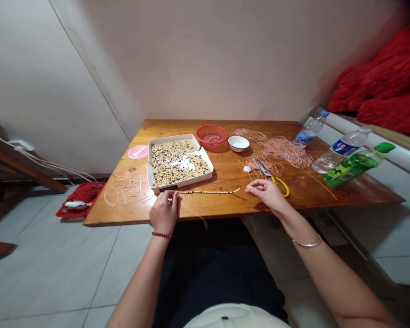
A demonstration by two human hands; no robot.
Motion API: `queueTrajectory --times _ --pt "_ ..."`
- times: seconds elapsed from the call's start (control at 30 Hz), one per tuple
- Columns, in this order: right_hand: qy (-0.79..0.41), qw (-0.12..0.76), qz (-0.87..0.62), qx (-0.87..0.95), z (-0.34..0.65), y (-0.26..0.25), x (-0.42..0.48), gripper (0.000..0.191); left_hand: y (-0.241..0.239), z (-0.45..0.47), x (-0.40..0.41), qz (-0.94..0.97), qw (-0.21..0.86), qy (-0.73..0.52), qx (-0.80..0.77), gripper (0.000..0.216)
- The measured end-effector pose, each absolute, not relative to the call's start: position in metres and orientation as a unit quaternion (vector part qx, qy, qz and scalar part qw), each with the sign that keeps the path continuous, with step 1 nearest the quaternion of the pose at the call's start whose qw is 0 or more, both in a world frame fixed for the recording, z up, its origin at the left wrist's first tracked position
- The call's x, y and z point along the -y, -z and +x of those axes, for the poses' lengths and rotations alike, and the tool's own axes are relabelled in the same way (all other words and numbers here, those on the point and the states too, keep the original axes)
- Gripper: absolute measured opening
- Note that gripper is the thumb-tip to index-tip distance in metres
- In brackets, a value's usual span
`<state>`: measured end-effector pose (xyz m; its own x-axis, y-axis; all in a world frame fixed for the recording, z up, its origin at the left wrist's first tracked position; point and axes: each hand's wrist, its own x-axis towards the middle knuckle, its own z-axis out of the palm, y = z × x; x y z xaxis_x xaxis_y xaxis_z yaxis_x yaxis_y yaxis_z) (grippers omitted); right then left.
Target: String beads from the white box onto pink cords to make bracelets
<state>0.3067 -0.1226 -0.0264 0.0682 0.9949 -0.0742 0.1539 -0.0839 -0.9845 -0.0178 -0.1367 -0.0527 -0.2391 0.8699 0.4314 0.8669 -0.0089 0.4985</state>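
Note:
A string of beads [208, 192], mostly cream with some dark ones, stretches between my two hands just above the front of the table. My left hand [164, 207] pinches its left end, and loose thread trails from the fingers. At the other end, my right hand [264, 193] pinches the string's thin tip with thumb and forefinger. Directly behind the string lies a white box [181, 185] of loose cream, black and green beads. Yellow-handled scissors [280, 186] rest on the table beside my right hand, partly covered by it.
A red basket [212, 145] and a white bowl [238, 144] stand behind the box. Pink thread bundles [283, 151] spread at the right, near several plastic bottles [358, 165]. Loose threads [123, 189] and a pink disc [137, 151] lie at the left.

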Motion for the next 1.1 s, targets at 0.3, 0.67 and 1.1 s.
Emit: queueTrajectory --times 0.3,0.67,1.1 --pt "-0.615 0.48 -0.486 0.394 0.309 0.004 0.128 0.03 0.053 -0.018 0.137 0.628 -0.005 -0.354 -0.693 0.027" --pt "-0.498 0.591 -0.411 0.483 0.306 -0.073 0.098 0.015 0.012 -0.006 0.114 0.782 -0.064 -0.343 -0.517 0.019" --pt "-0.511 0.67 -0.334 0.423 0.283 -0.052 -0.003 0.031 -0.037 0.061 -0.004 0.862 -0.234 -0.294 -0.34 0.022"
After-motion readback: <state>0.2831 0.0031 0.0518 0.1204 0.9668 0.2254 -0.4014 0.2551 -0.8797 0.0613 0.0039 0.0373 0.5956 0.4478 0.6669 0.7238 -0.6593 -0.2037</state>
